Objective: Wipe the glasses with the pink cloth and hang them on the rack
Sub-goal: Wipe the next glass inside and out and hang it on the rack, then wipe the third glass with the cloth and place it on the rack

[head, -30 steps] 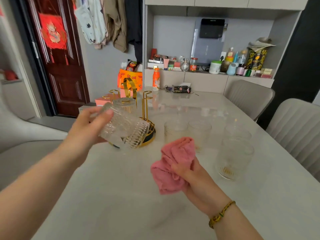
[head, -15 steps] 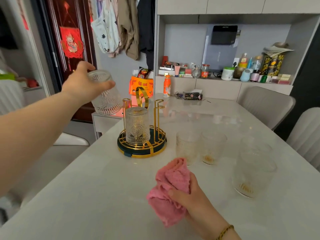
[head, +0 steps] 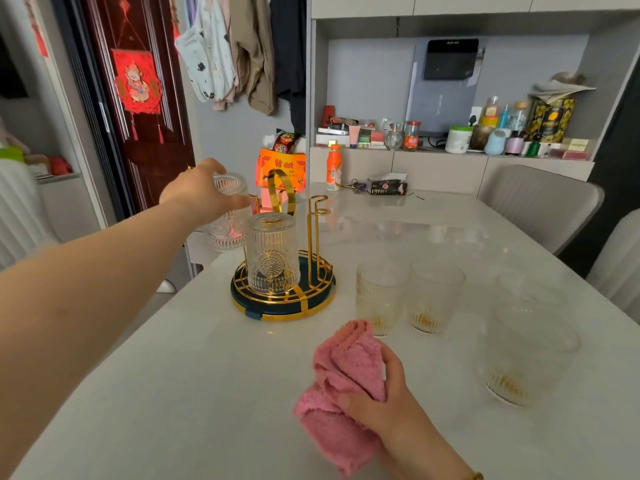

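Observation:
My left hand (head: 202,192) grips a ribbed clear glass (head: 227,220), turned upside down, at the far left side of the gold and green rack (head: 284,301). Whether that glass sits on a peg is hidden by my hand. Another upside-down glass (head: 272,252) hangs on the rack's front peg. One gold peg (head: 317,216) on the right stands bare. My right hand (head: 381,403) clutches the bunched pink cloth (head: 343,386) low over the table's near side. Several upright glasses stand to the right, among them one (head: 379,297), another (head: 433,296) and a big near one (head: 523,355).
The white table (head: 194,386) runs back to a shelf unit with bottles and jars. An orange bottle (head: 333,168) and a dark tissue pack (head: 386,187) sit at the far edge. Grey chairs (head: 540,202) stand on the right. A dark red door is at the left.
My left hand has carried the glass from in front of me up over the rack and lowered it upside down at the rack's far left. My right hand and the cloth have stayed low near me.

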The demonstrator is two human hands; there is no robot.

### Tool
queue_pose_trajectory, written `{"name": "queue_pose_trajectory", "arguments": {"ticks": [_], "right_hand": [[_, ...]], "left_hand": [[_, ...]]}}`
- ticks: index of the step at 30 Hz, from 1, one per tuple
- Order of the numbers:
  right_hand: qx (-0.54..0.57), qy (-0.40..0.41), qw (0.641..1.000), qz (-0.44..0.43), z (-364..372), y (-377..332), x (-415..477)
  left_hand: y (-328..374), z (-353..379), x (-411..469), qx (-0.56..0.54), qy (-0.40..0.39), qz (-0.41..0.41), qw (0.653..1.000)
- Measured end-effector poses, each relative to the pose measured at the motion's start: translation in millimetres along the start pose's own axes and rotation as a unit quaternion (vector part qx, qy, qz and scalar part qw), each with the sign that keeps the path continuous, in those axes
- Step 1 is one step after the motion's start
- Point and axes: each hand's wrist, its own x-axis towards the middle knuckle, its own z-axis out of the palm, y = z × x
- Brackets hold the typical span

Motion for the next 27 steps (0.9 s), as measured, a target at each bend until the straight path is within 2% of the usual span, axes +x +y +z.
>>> {"name": "queue_pose_trajectory", "arguments": {"ticks": [5,14,19,21,24,26,27], "right_hand": [[0.041,0.036,0.998,0.009,-6.1,-2.1,2.1],[0.155,0.067,0.986,0.009,-8.6,-7.6,0.2],[0.145,0.077,0.986,-0.014,-8.0,-9.1,-2.0],[0.125,0.083,0.988,-0.018,-7.2,-12.7,-4.3],[0.102,0.084,0.991,-0.031,-10.0,-18.2,-8.2],[0.068,0.081,0.993,-0.043,-10.9,-21.2,-13.5],[0.055,0.075,0.994,-0.048,-10.1,-22.1,-13.5]], "left_hand": [[-9.1,17.1,3.4,-0.011,-0.05,-0.011,0.999],[-13.8,31.4,2.2,0.025,-0.07,0.011,0.997],[-20.9,28.2,4.2,0.013,-0.107,0.029,0.994],[-24.0,19.6,-1.7,0.003,-0.087,0.037,0.995],[-23.1,-0.5,-25.6,-0.037,0.0,0.073,0.997],[-19.1,-11.3,-52.2,-0.092,0.054,0.106,0.989],[-18.0,-12.7,-66.5,-0.129,0.052,0.114,0.984]]}}
